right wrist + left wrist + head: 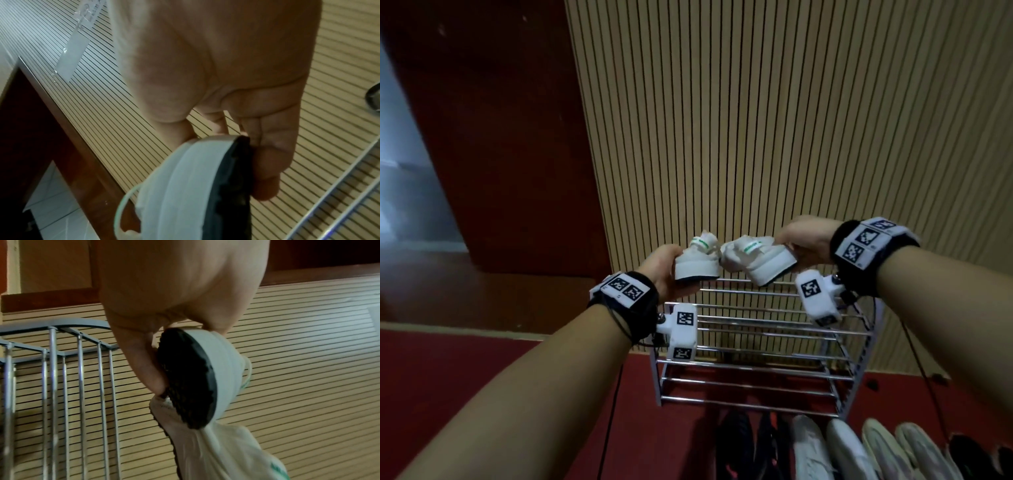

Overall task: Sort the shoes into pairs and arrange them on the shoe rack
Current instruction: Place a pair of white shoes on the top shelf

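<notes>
Left hand [666, 270] is wrapped round the heel of a white sneaker [697, 262] with a chunky smooth sidewall and knobbly black sole. Right hand [803, 240] grips its match [756, 262], toes nearly touching, both above the shiny metal-bar shoe rack [763, 363].

No readable text anywhere. Green strap [702, 243] on the white sneaker at 9 o'clock carries lettering, too small to read; same on the green strap [751, 247] of the white sneaker at 3 o'clock. Black-and-white square code markers [624, 288] on the left wristband, code markers [863, 242] on the right wristband, patterns only. Paper notice [79, 39] on the slatted wall has blurred print, illegible
</notes>
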Available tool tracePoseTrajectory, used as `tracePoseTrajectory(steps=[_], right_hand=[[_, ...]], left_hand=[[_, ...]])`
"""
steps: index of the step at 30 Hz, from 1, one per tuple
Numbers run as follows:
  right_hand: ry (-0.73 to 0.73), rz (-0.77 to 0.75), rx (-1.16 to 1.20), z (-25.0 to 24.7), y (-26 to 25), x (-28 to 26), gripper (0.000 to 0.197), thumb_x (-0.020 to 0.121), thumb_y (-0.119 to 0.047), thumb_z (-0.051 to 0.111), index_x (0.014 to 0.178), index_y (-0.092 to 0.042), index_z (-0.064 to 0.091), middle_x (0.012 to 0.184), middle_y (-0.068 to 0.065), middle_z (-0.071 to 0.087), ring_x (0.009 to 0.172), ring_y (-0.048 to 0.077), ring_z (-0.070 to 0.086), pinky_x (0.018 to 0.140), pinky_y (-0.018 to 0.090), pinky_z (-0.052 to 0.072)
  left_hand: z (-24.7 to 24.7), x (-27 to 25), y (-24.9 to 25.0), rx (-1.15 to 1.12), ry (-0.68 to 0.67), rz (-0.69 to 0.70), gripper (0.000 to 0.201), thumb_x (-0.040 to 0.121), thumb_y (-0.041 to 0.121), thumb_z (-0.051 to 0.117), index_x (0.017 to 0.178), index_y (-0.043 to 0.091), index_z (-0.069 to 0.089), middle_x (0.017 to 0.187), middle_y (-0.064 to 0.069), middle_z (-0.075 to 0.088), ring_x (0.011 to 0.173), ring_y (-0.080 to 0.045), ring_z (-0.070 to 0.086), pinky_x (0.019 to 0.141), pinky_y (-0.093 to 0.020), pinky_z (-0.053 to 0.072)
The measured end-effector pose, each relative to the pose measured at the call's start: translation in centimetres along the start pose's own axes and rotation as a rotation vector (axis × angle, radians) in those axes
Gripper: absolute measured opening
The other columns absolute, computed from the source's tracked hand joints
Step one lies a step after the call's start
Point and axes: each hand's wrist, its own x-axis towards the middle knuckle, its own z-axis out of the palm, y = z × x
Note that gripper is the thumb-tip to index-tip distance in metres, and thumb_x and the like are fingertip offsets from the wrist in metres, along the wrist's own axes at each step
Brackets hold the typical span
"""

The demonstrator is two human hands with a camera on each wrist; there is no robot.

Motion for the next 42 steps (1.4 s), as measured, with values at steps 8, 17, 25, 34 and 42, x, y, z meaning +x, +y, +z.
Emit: tracePoseTrajectory(steps=[8,17,25,34,42], right_hand=[[-0.053,-0.013,0.239,5.1,-2.9,3.1,0.025,0.088,-0.002,0.057,0.112,0.000,0.052,0.096,0.016,0.066,0.074,0.023,0.071,0.055,0.031,0.057],[0.004,0.061,0.374,11.7,5.5,9.1,0.017,0.087,-0.001,0.059,0.103,0.002,0.062,0.094,0.017,0.070,0.083,0.030,0.070,0.062,0.033,0.059],[0.102,0.069,0.434,17.9,13.9,13.3,0.050,0.079,-0.005,0.067,0.127,-0.007,0.054,0.112,0.016,0.066,0.097,0.034,0.066,0.065,0.034,0.050],[0.153,0.041,0.446,19.9,15.6,16.0,0.034,0.087,-0.006,0.061,0.119,-0.013,0.055,0.108,0.012,0.068,0.096,0.030,0.067,0.080,0.042,0.056],[0.112,-0.074,0.261,20.8,15.8,17.9,0.030,0.087,-0.026,0.064,0.115,-0.015,0.059,0.110,0.008,0.068,0.097,0.026,0.066,0.089,0.046,0.054]], left_hand=[[-2.4,1.1,1.8,-0.092,0.070,0.138,0.037,0.088,0.005,0.045,0.125,0.006,0.047,0.104,-0.016,0.063,0.094,-0.030,0.066,0.076,-0.044,0.059],[-4.1,7.9,-5.3,-0.103,0.190,0.127,0.065,0.081,-0.010,0.041,0.137,0.021,0.046,0.117,-0.017,0.063,0.101,-0.037,0.065,0.084,-0.061,0.053],[-6.7,13.7,-11.6,-0.023,0.312,0.119,0.051,0.083,-0.006,0.044,0.132,0.010,0.051,0.115,-0.021,0.064,0.099,-0.041,0.065,0.080,-0.059,0.055],[-7.9,15.8,-12.0,0.040,0.370,0.147,0.041,0.092,-0.004,0.038,0.130,0.005,0.049,0.113,-0.020,0.062,0.102,-0.040,0.063,0.087,-0.058,0.053],[-8.2,17.9,-13.0,0.173,0.321,0.151,0.050,0.090,-0.001,0.040,0.135,0.018,0.051,0.119,-0.015,0.064,0.103,-0.036,0.064,0.091,-0.050,0.054]])
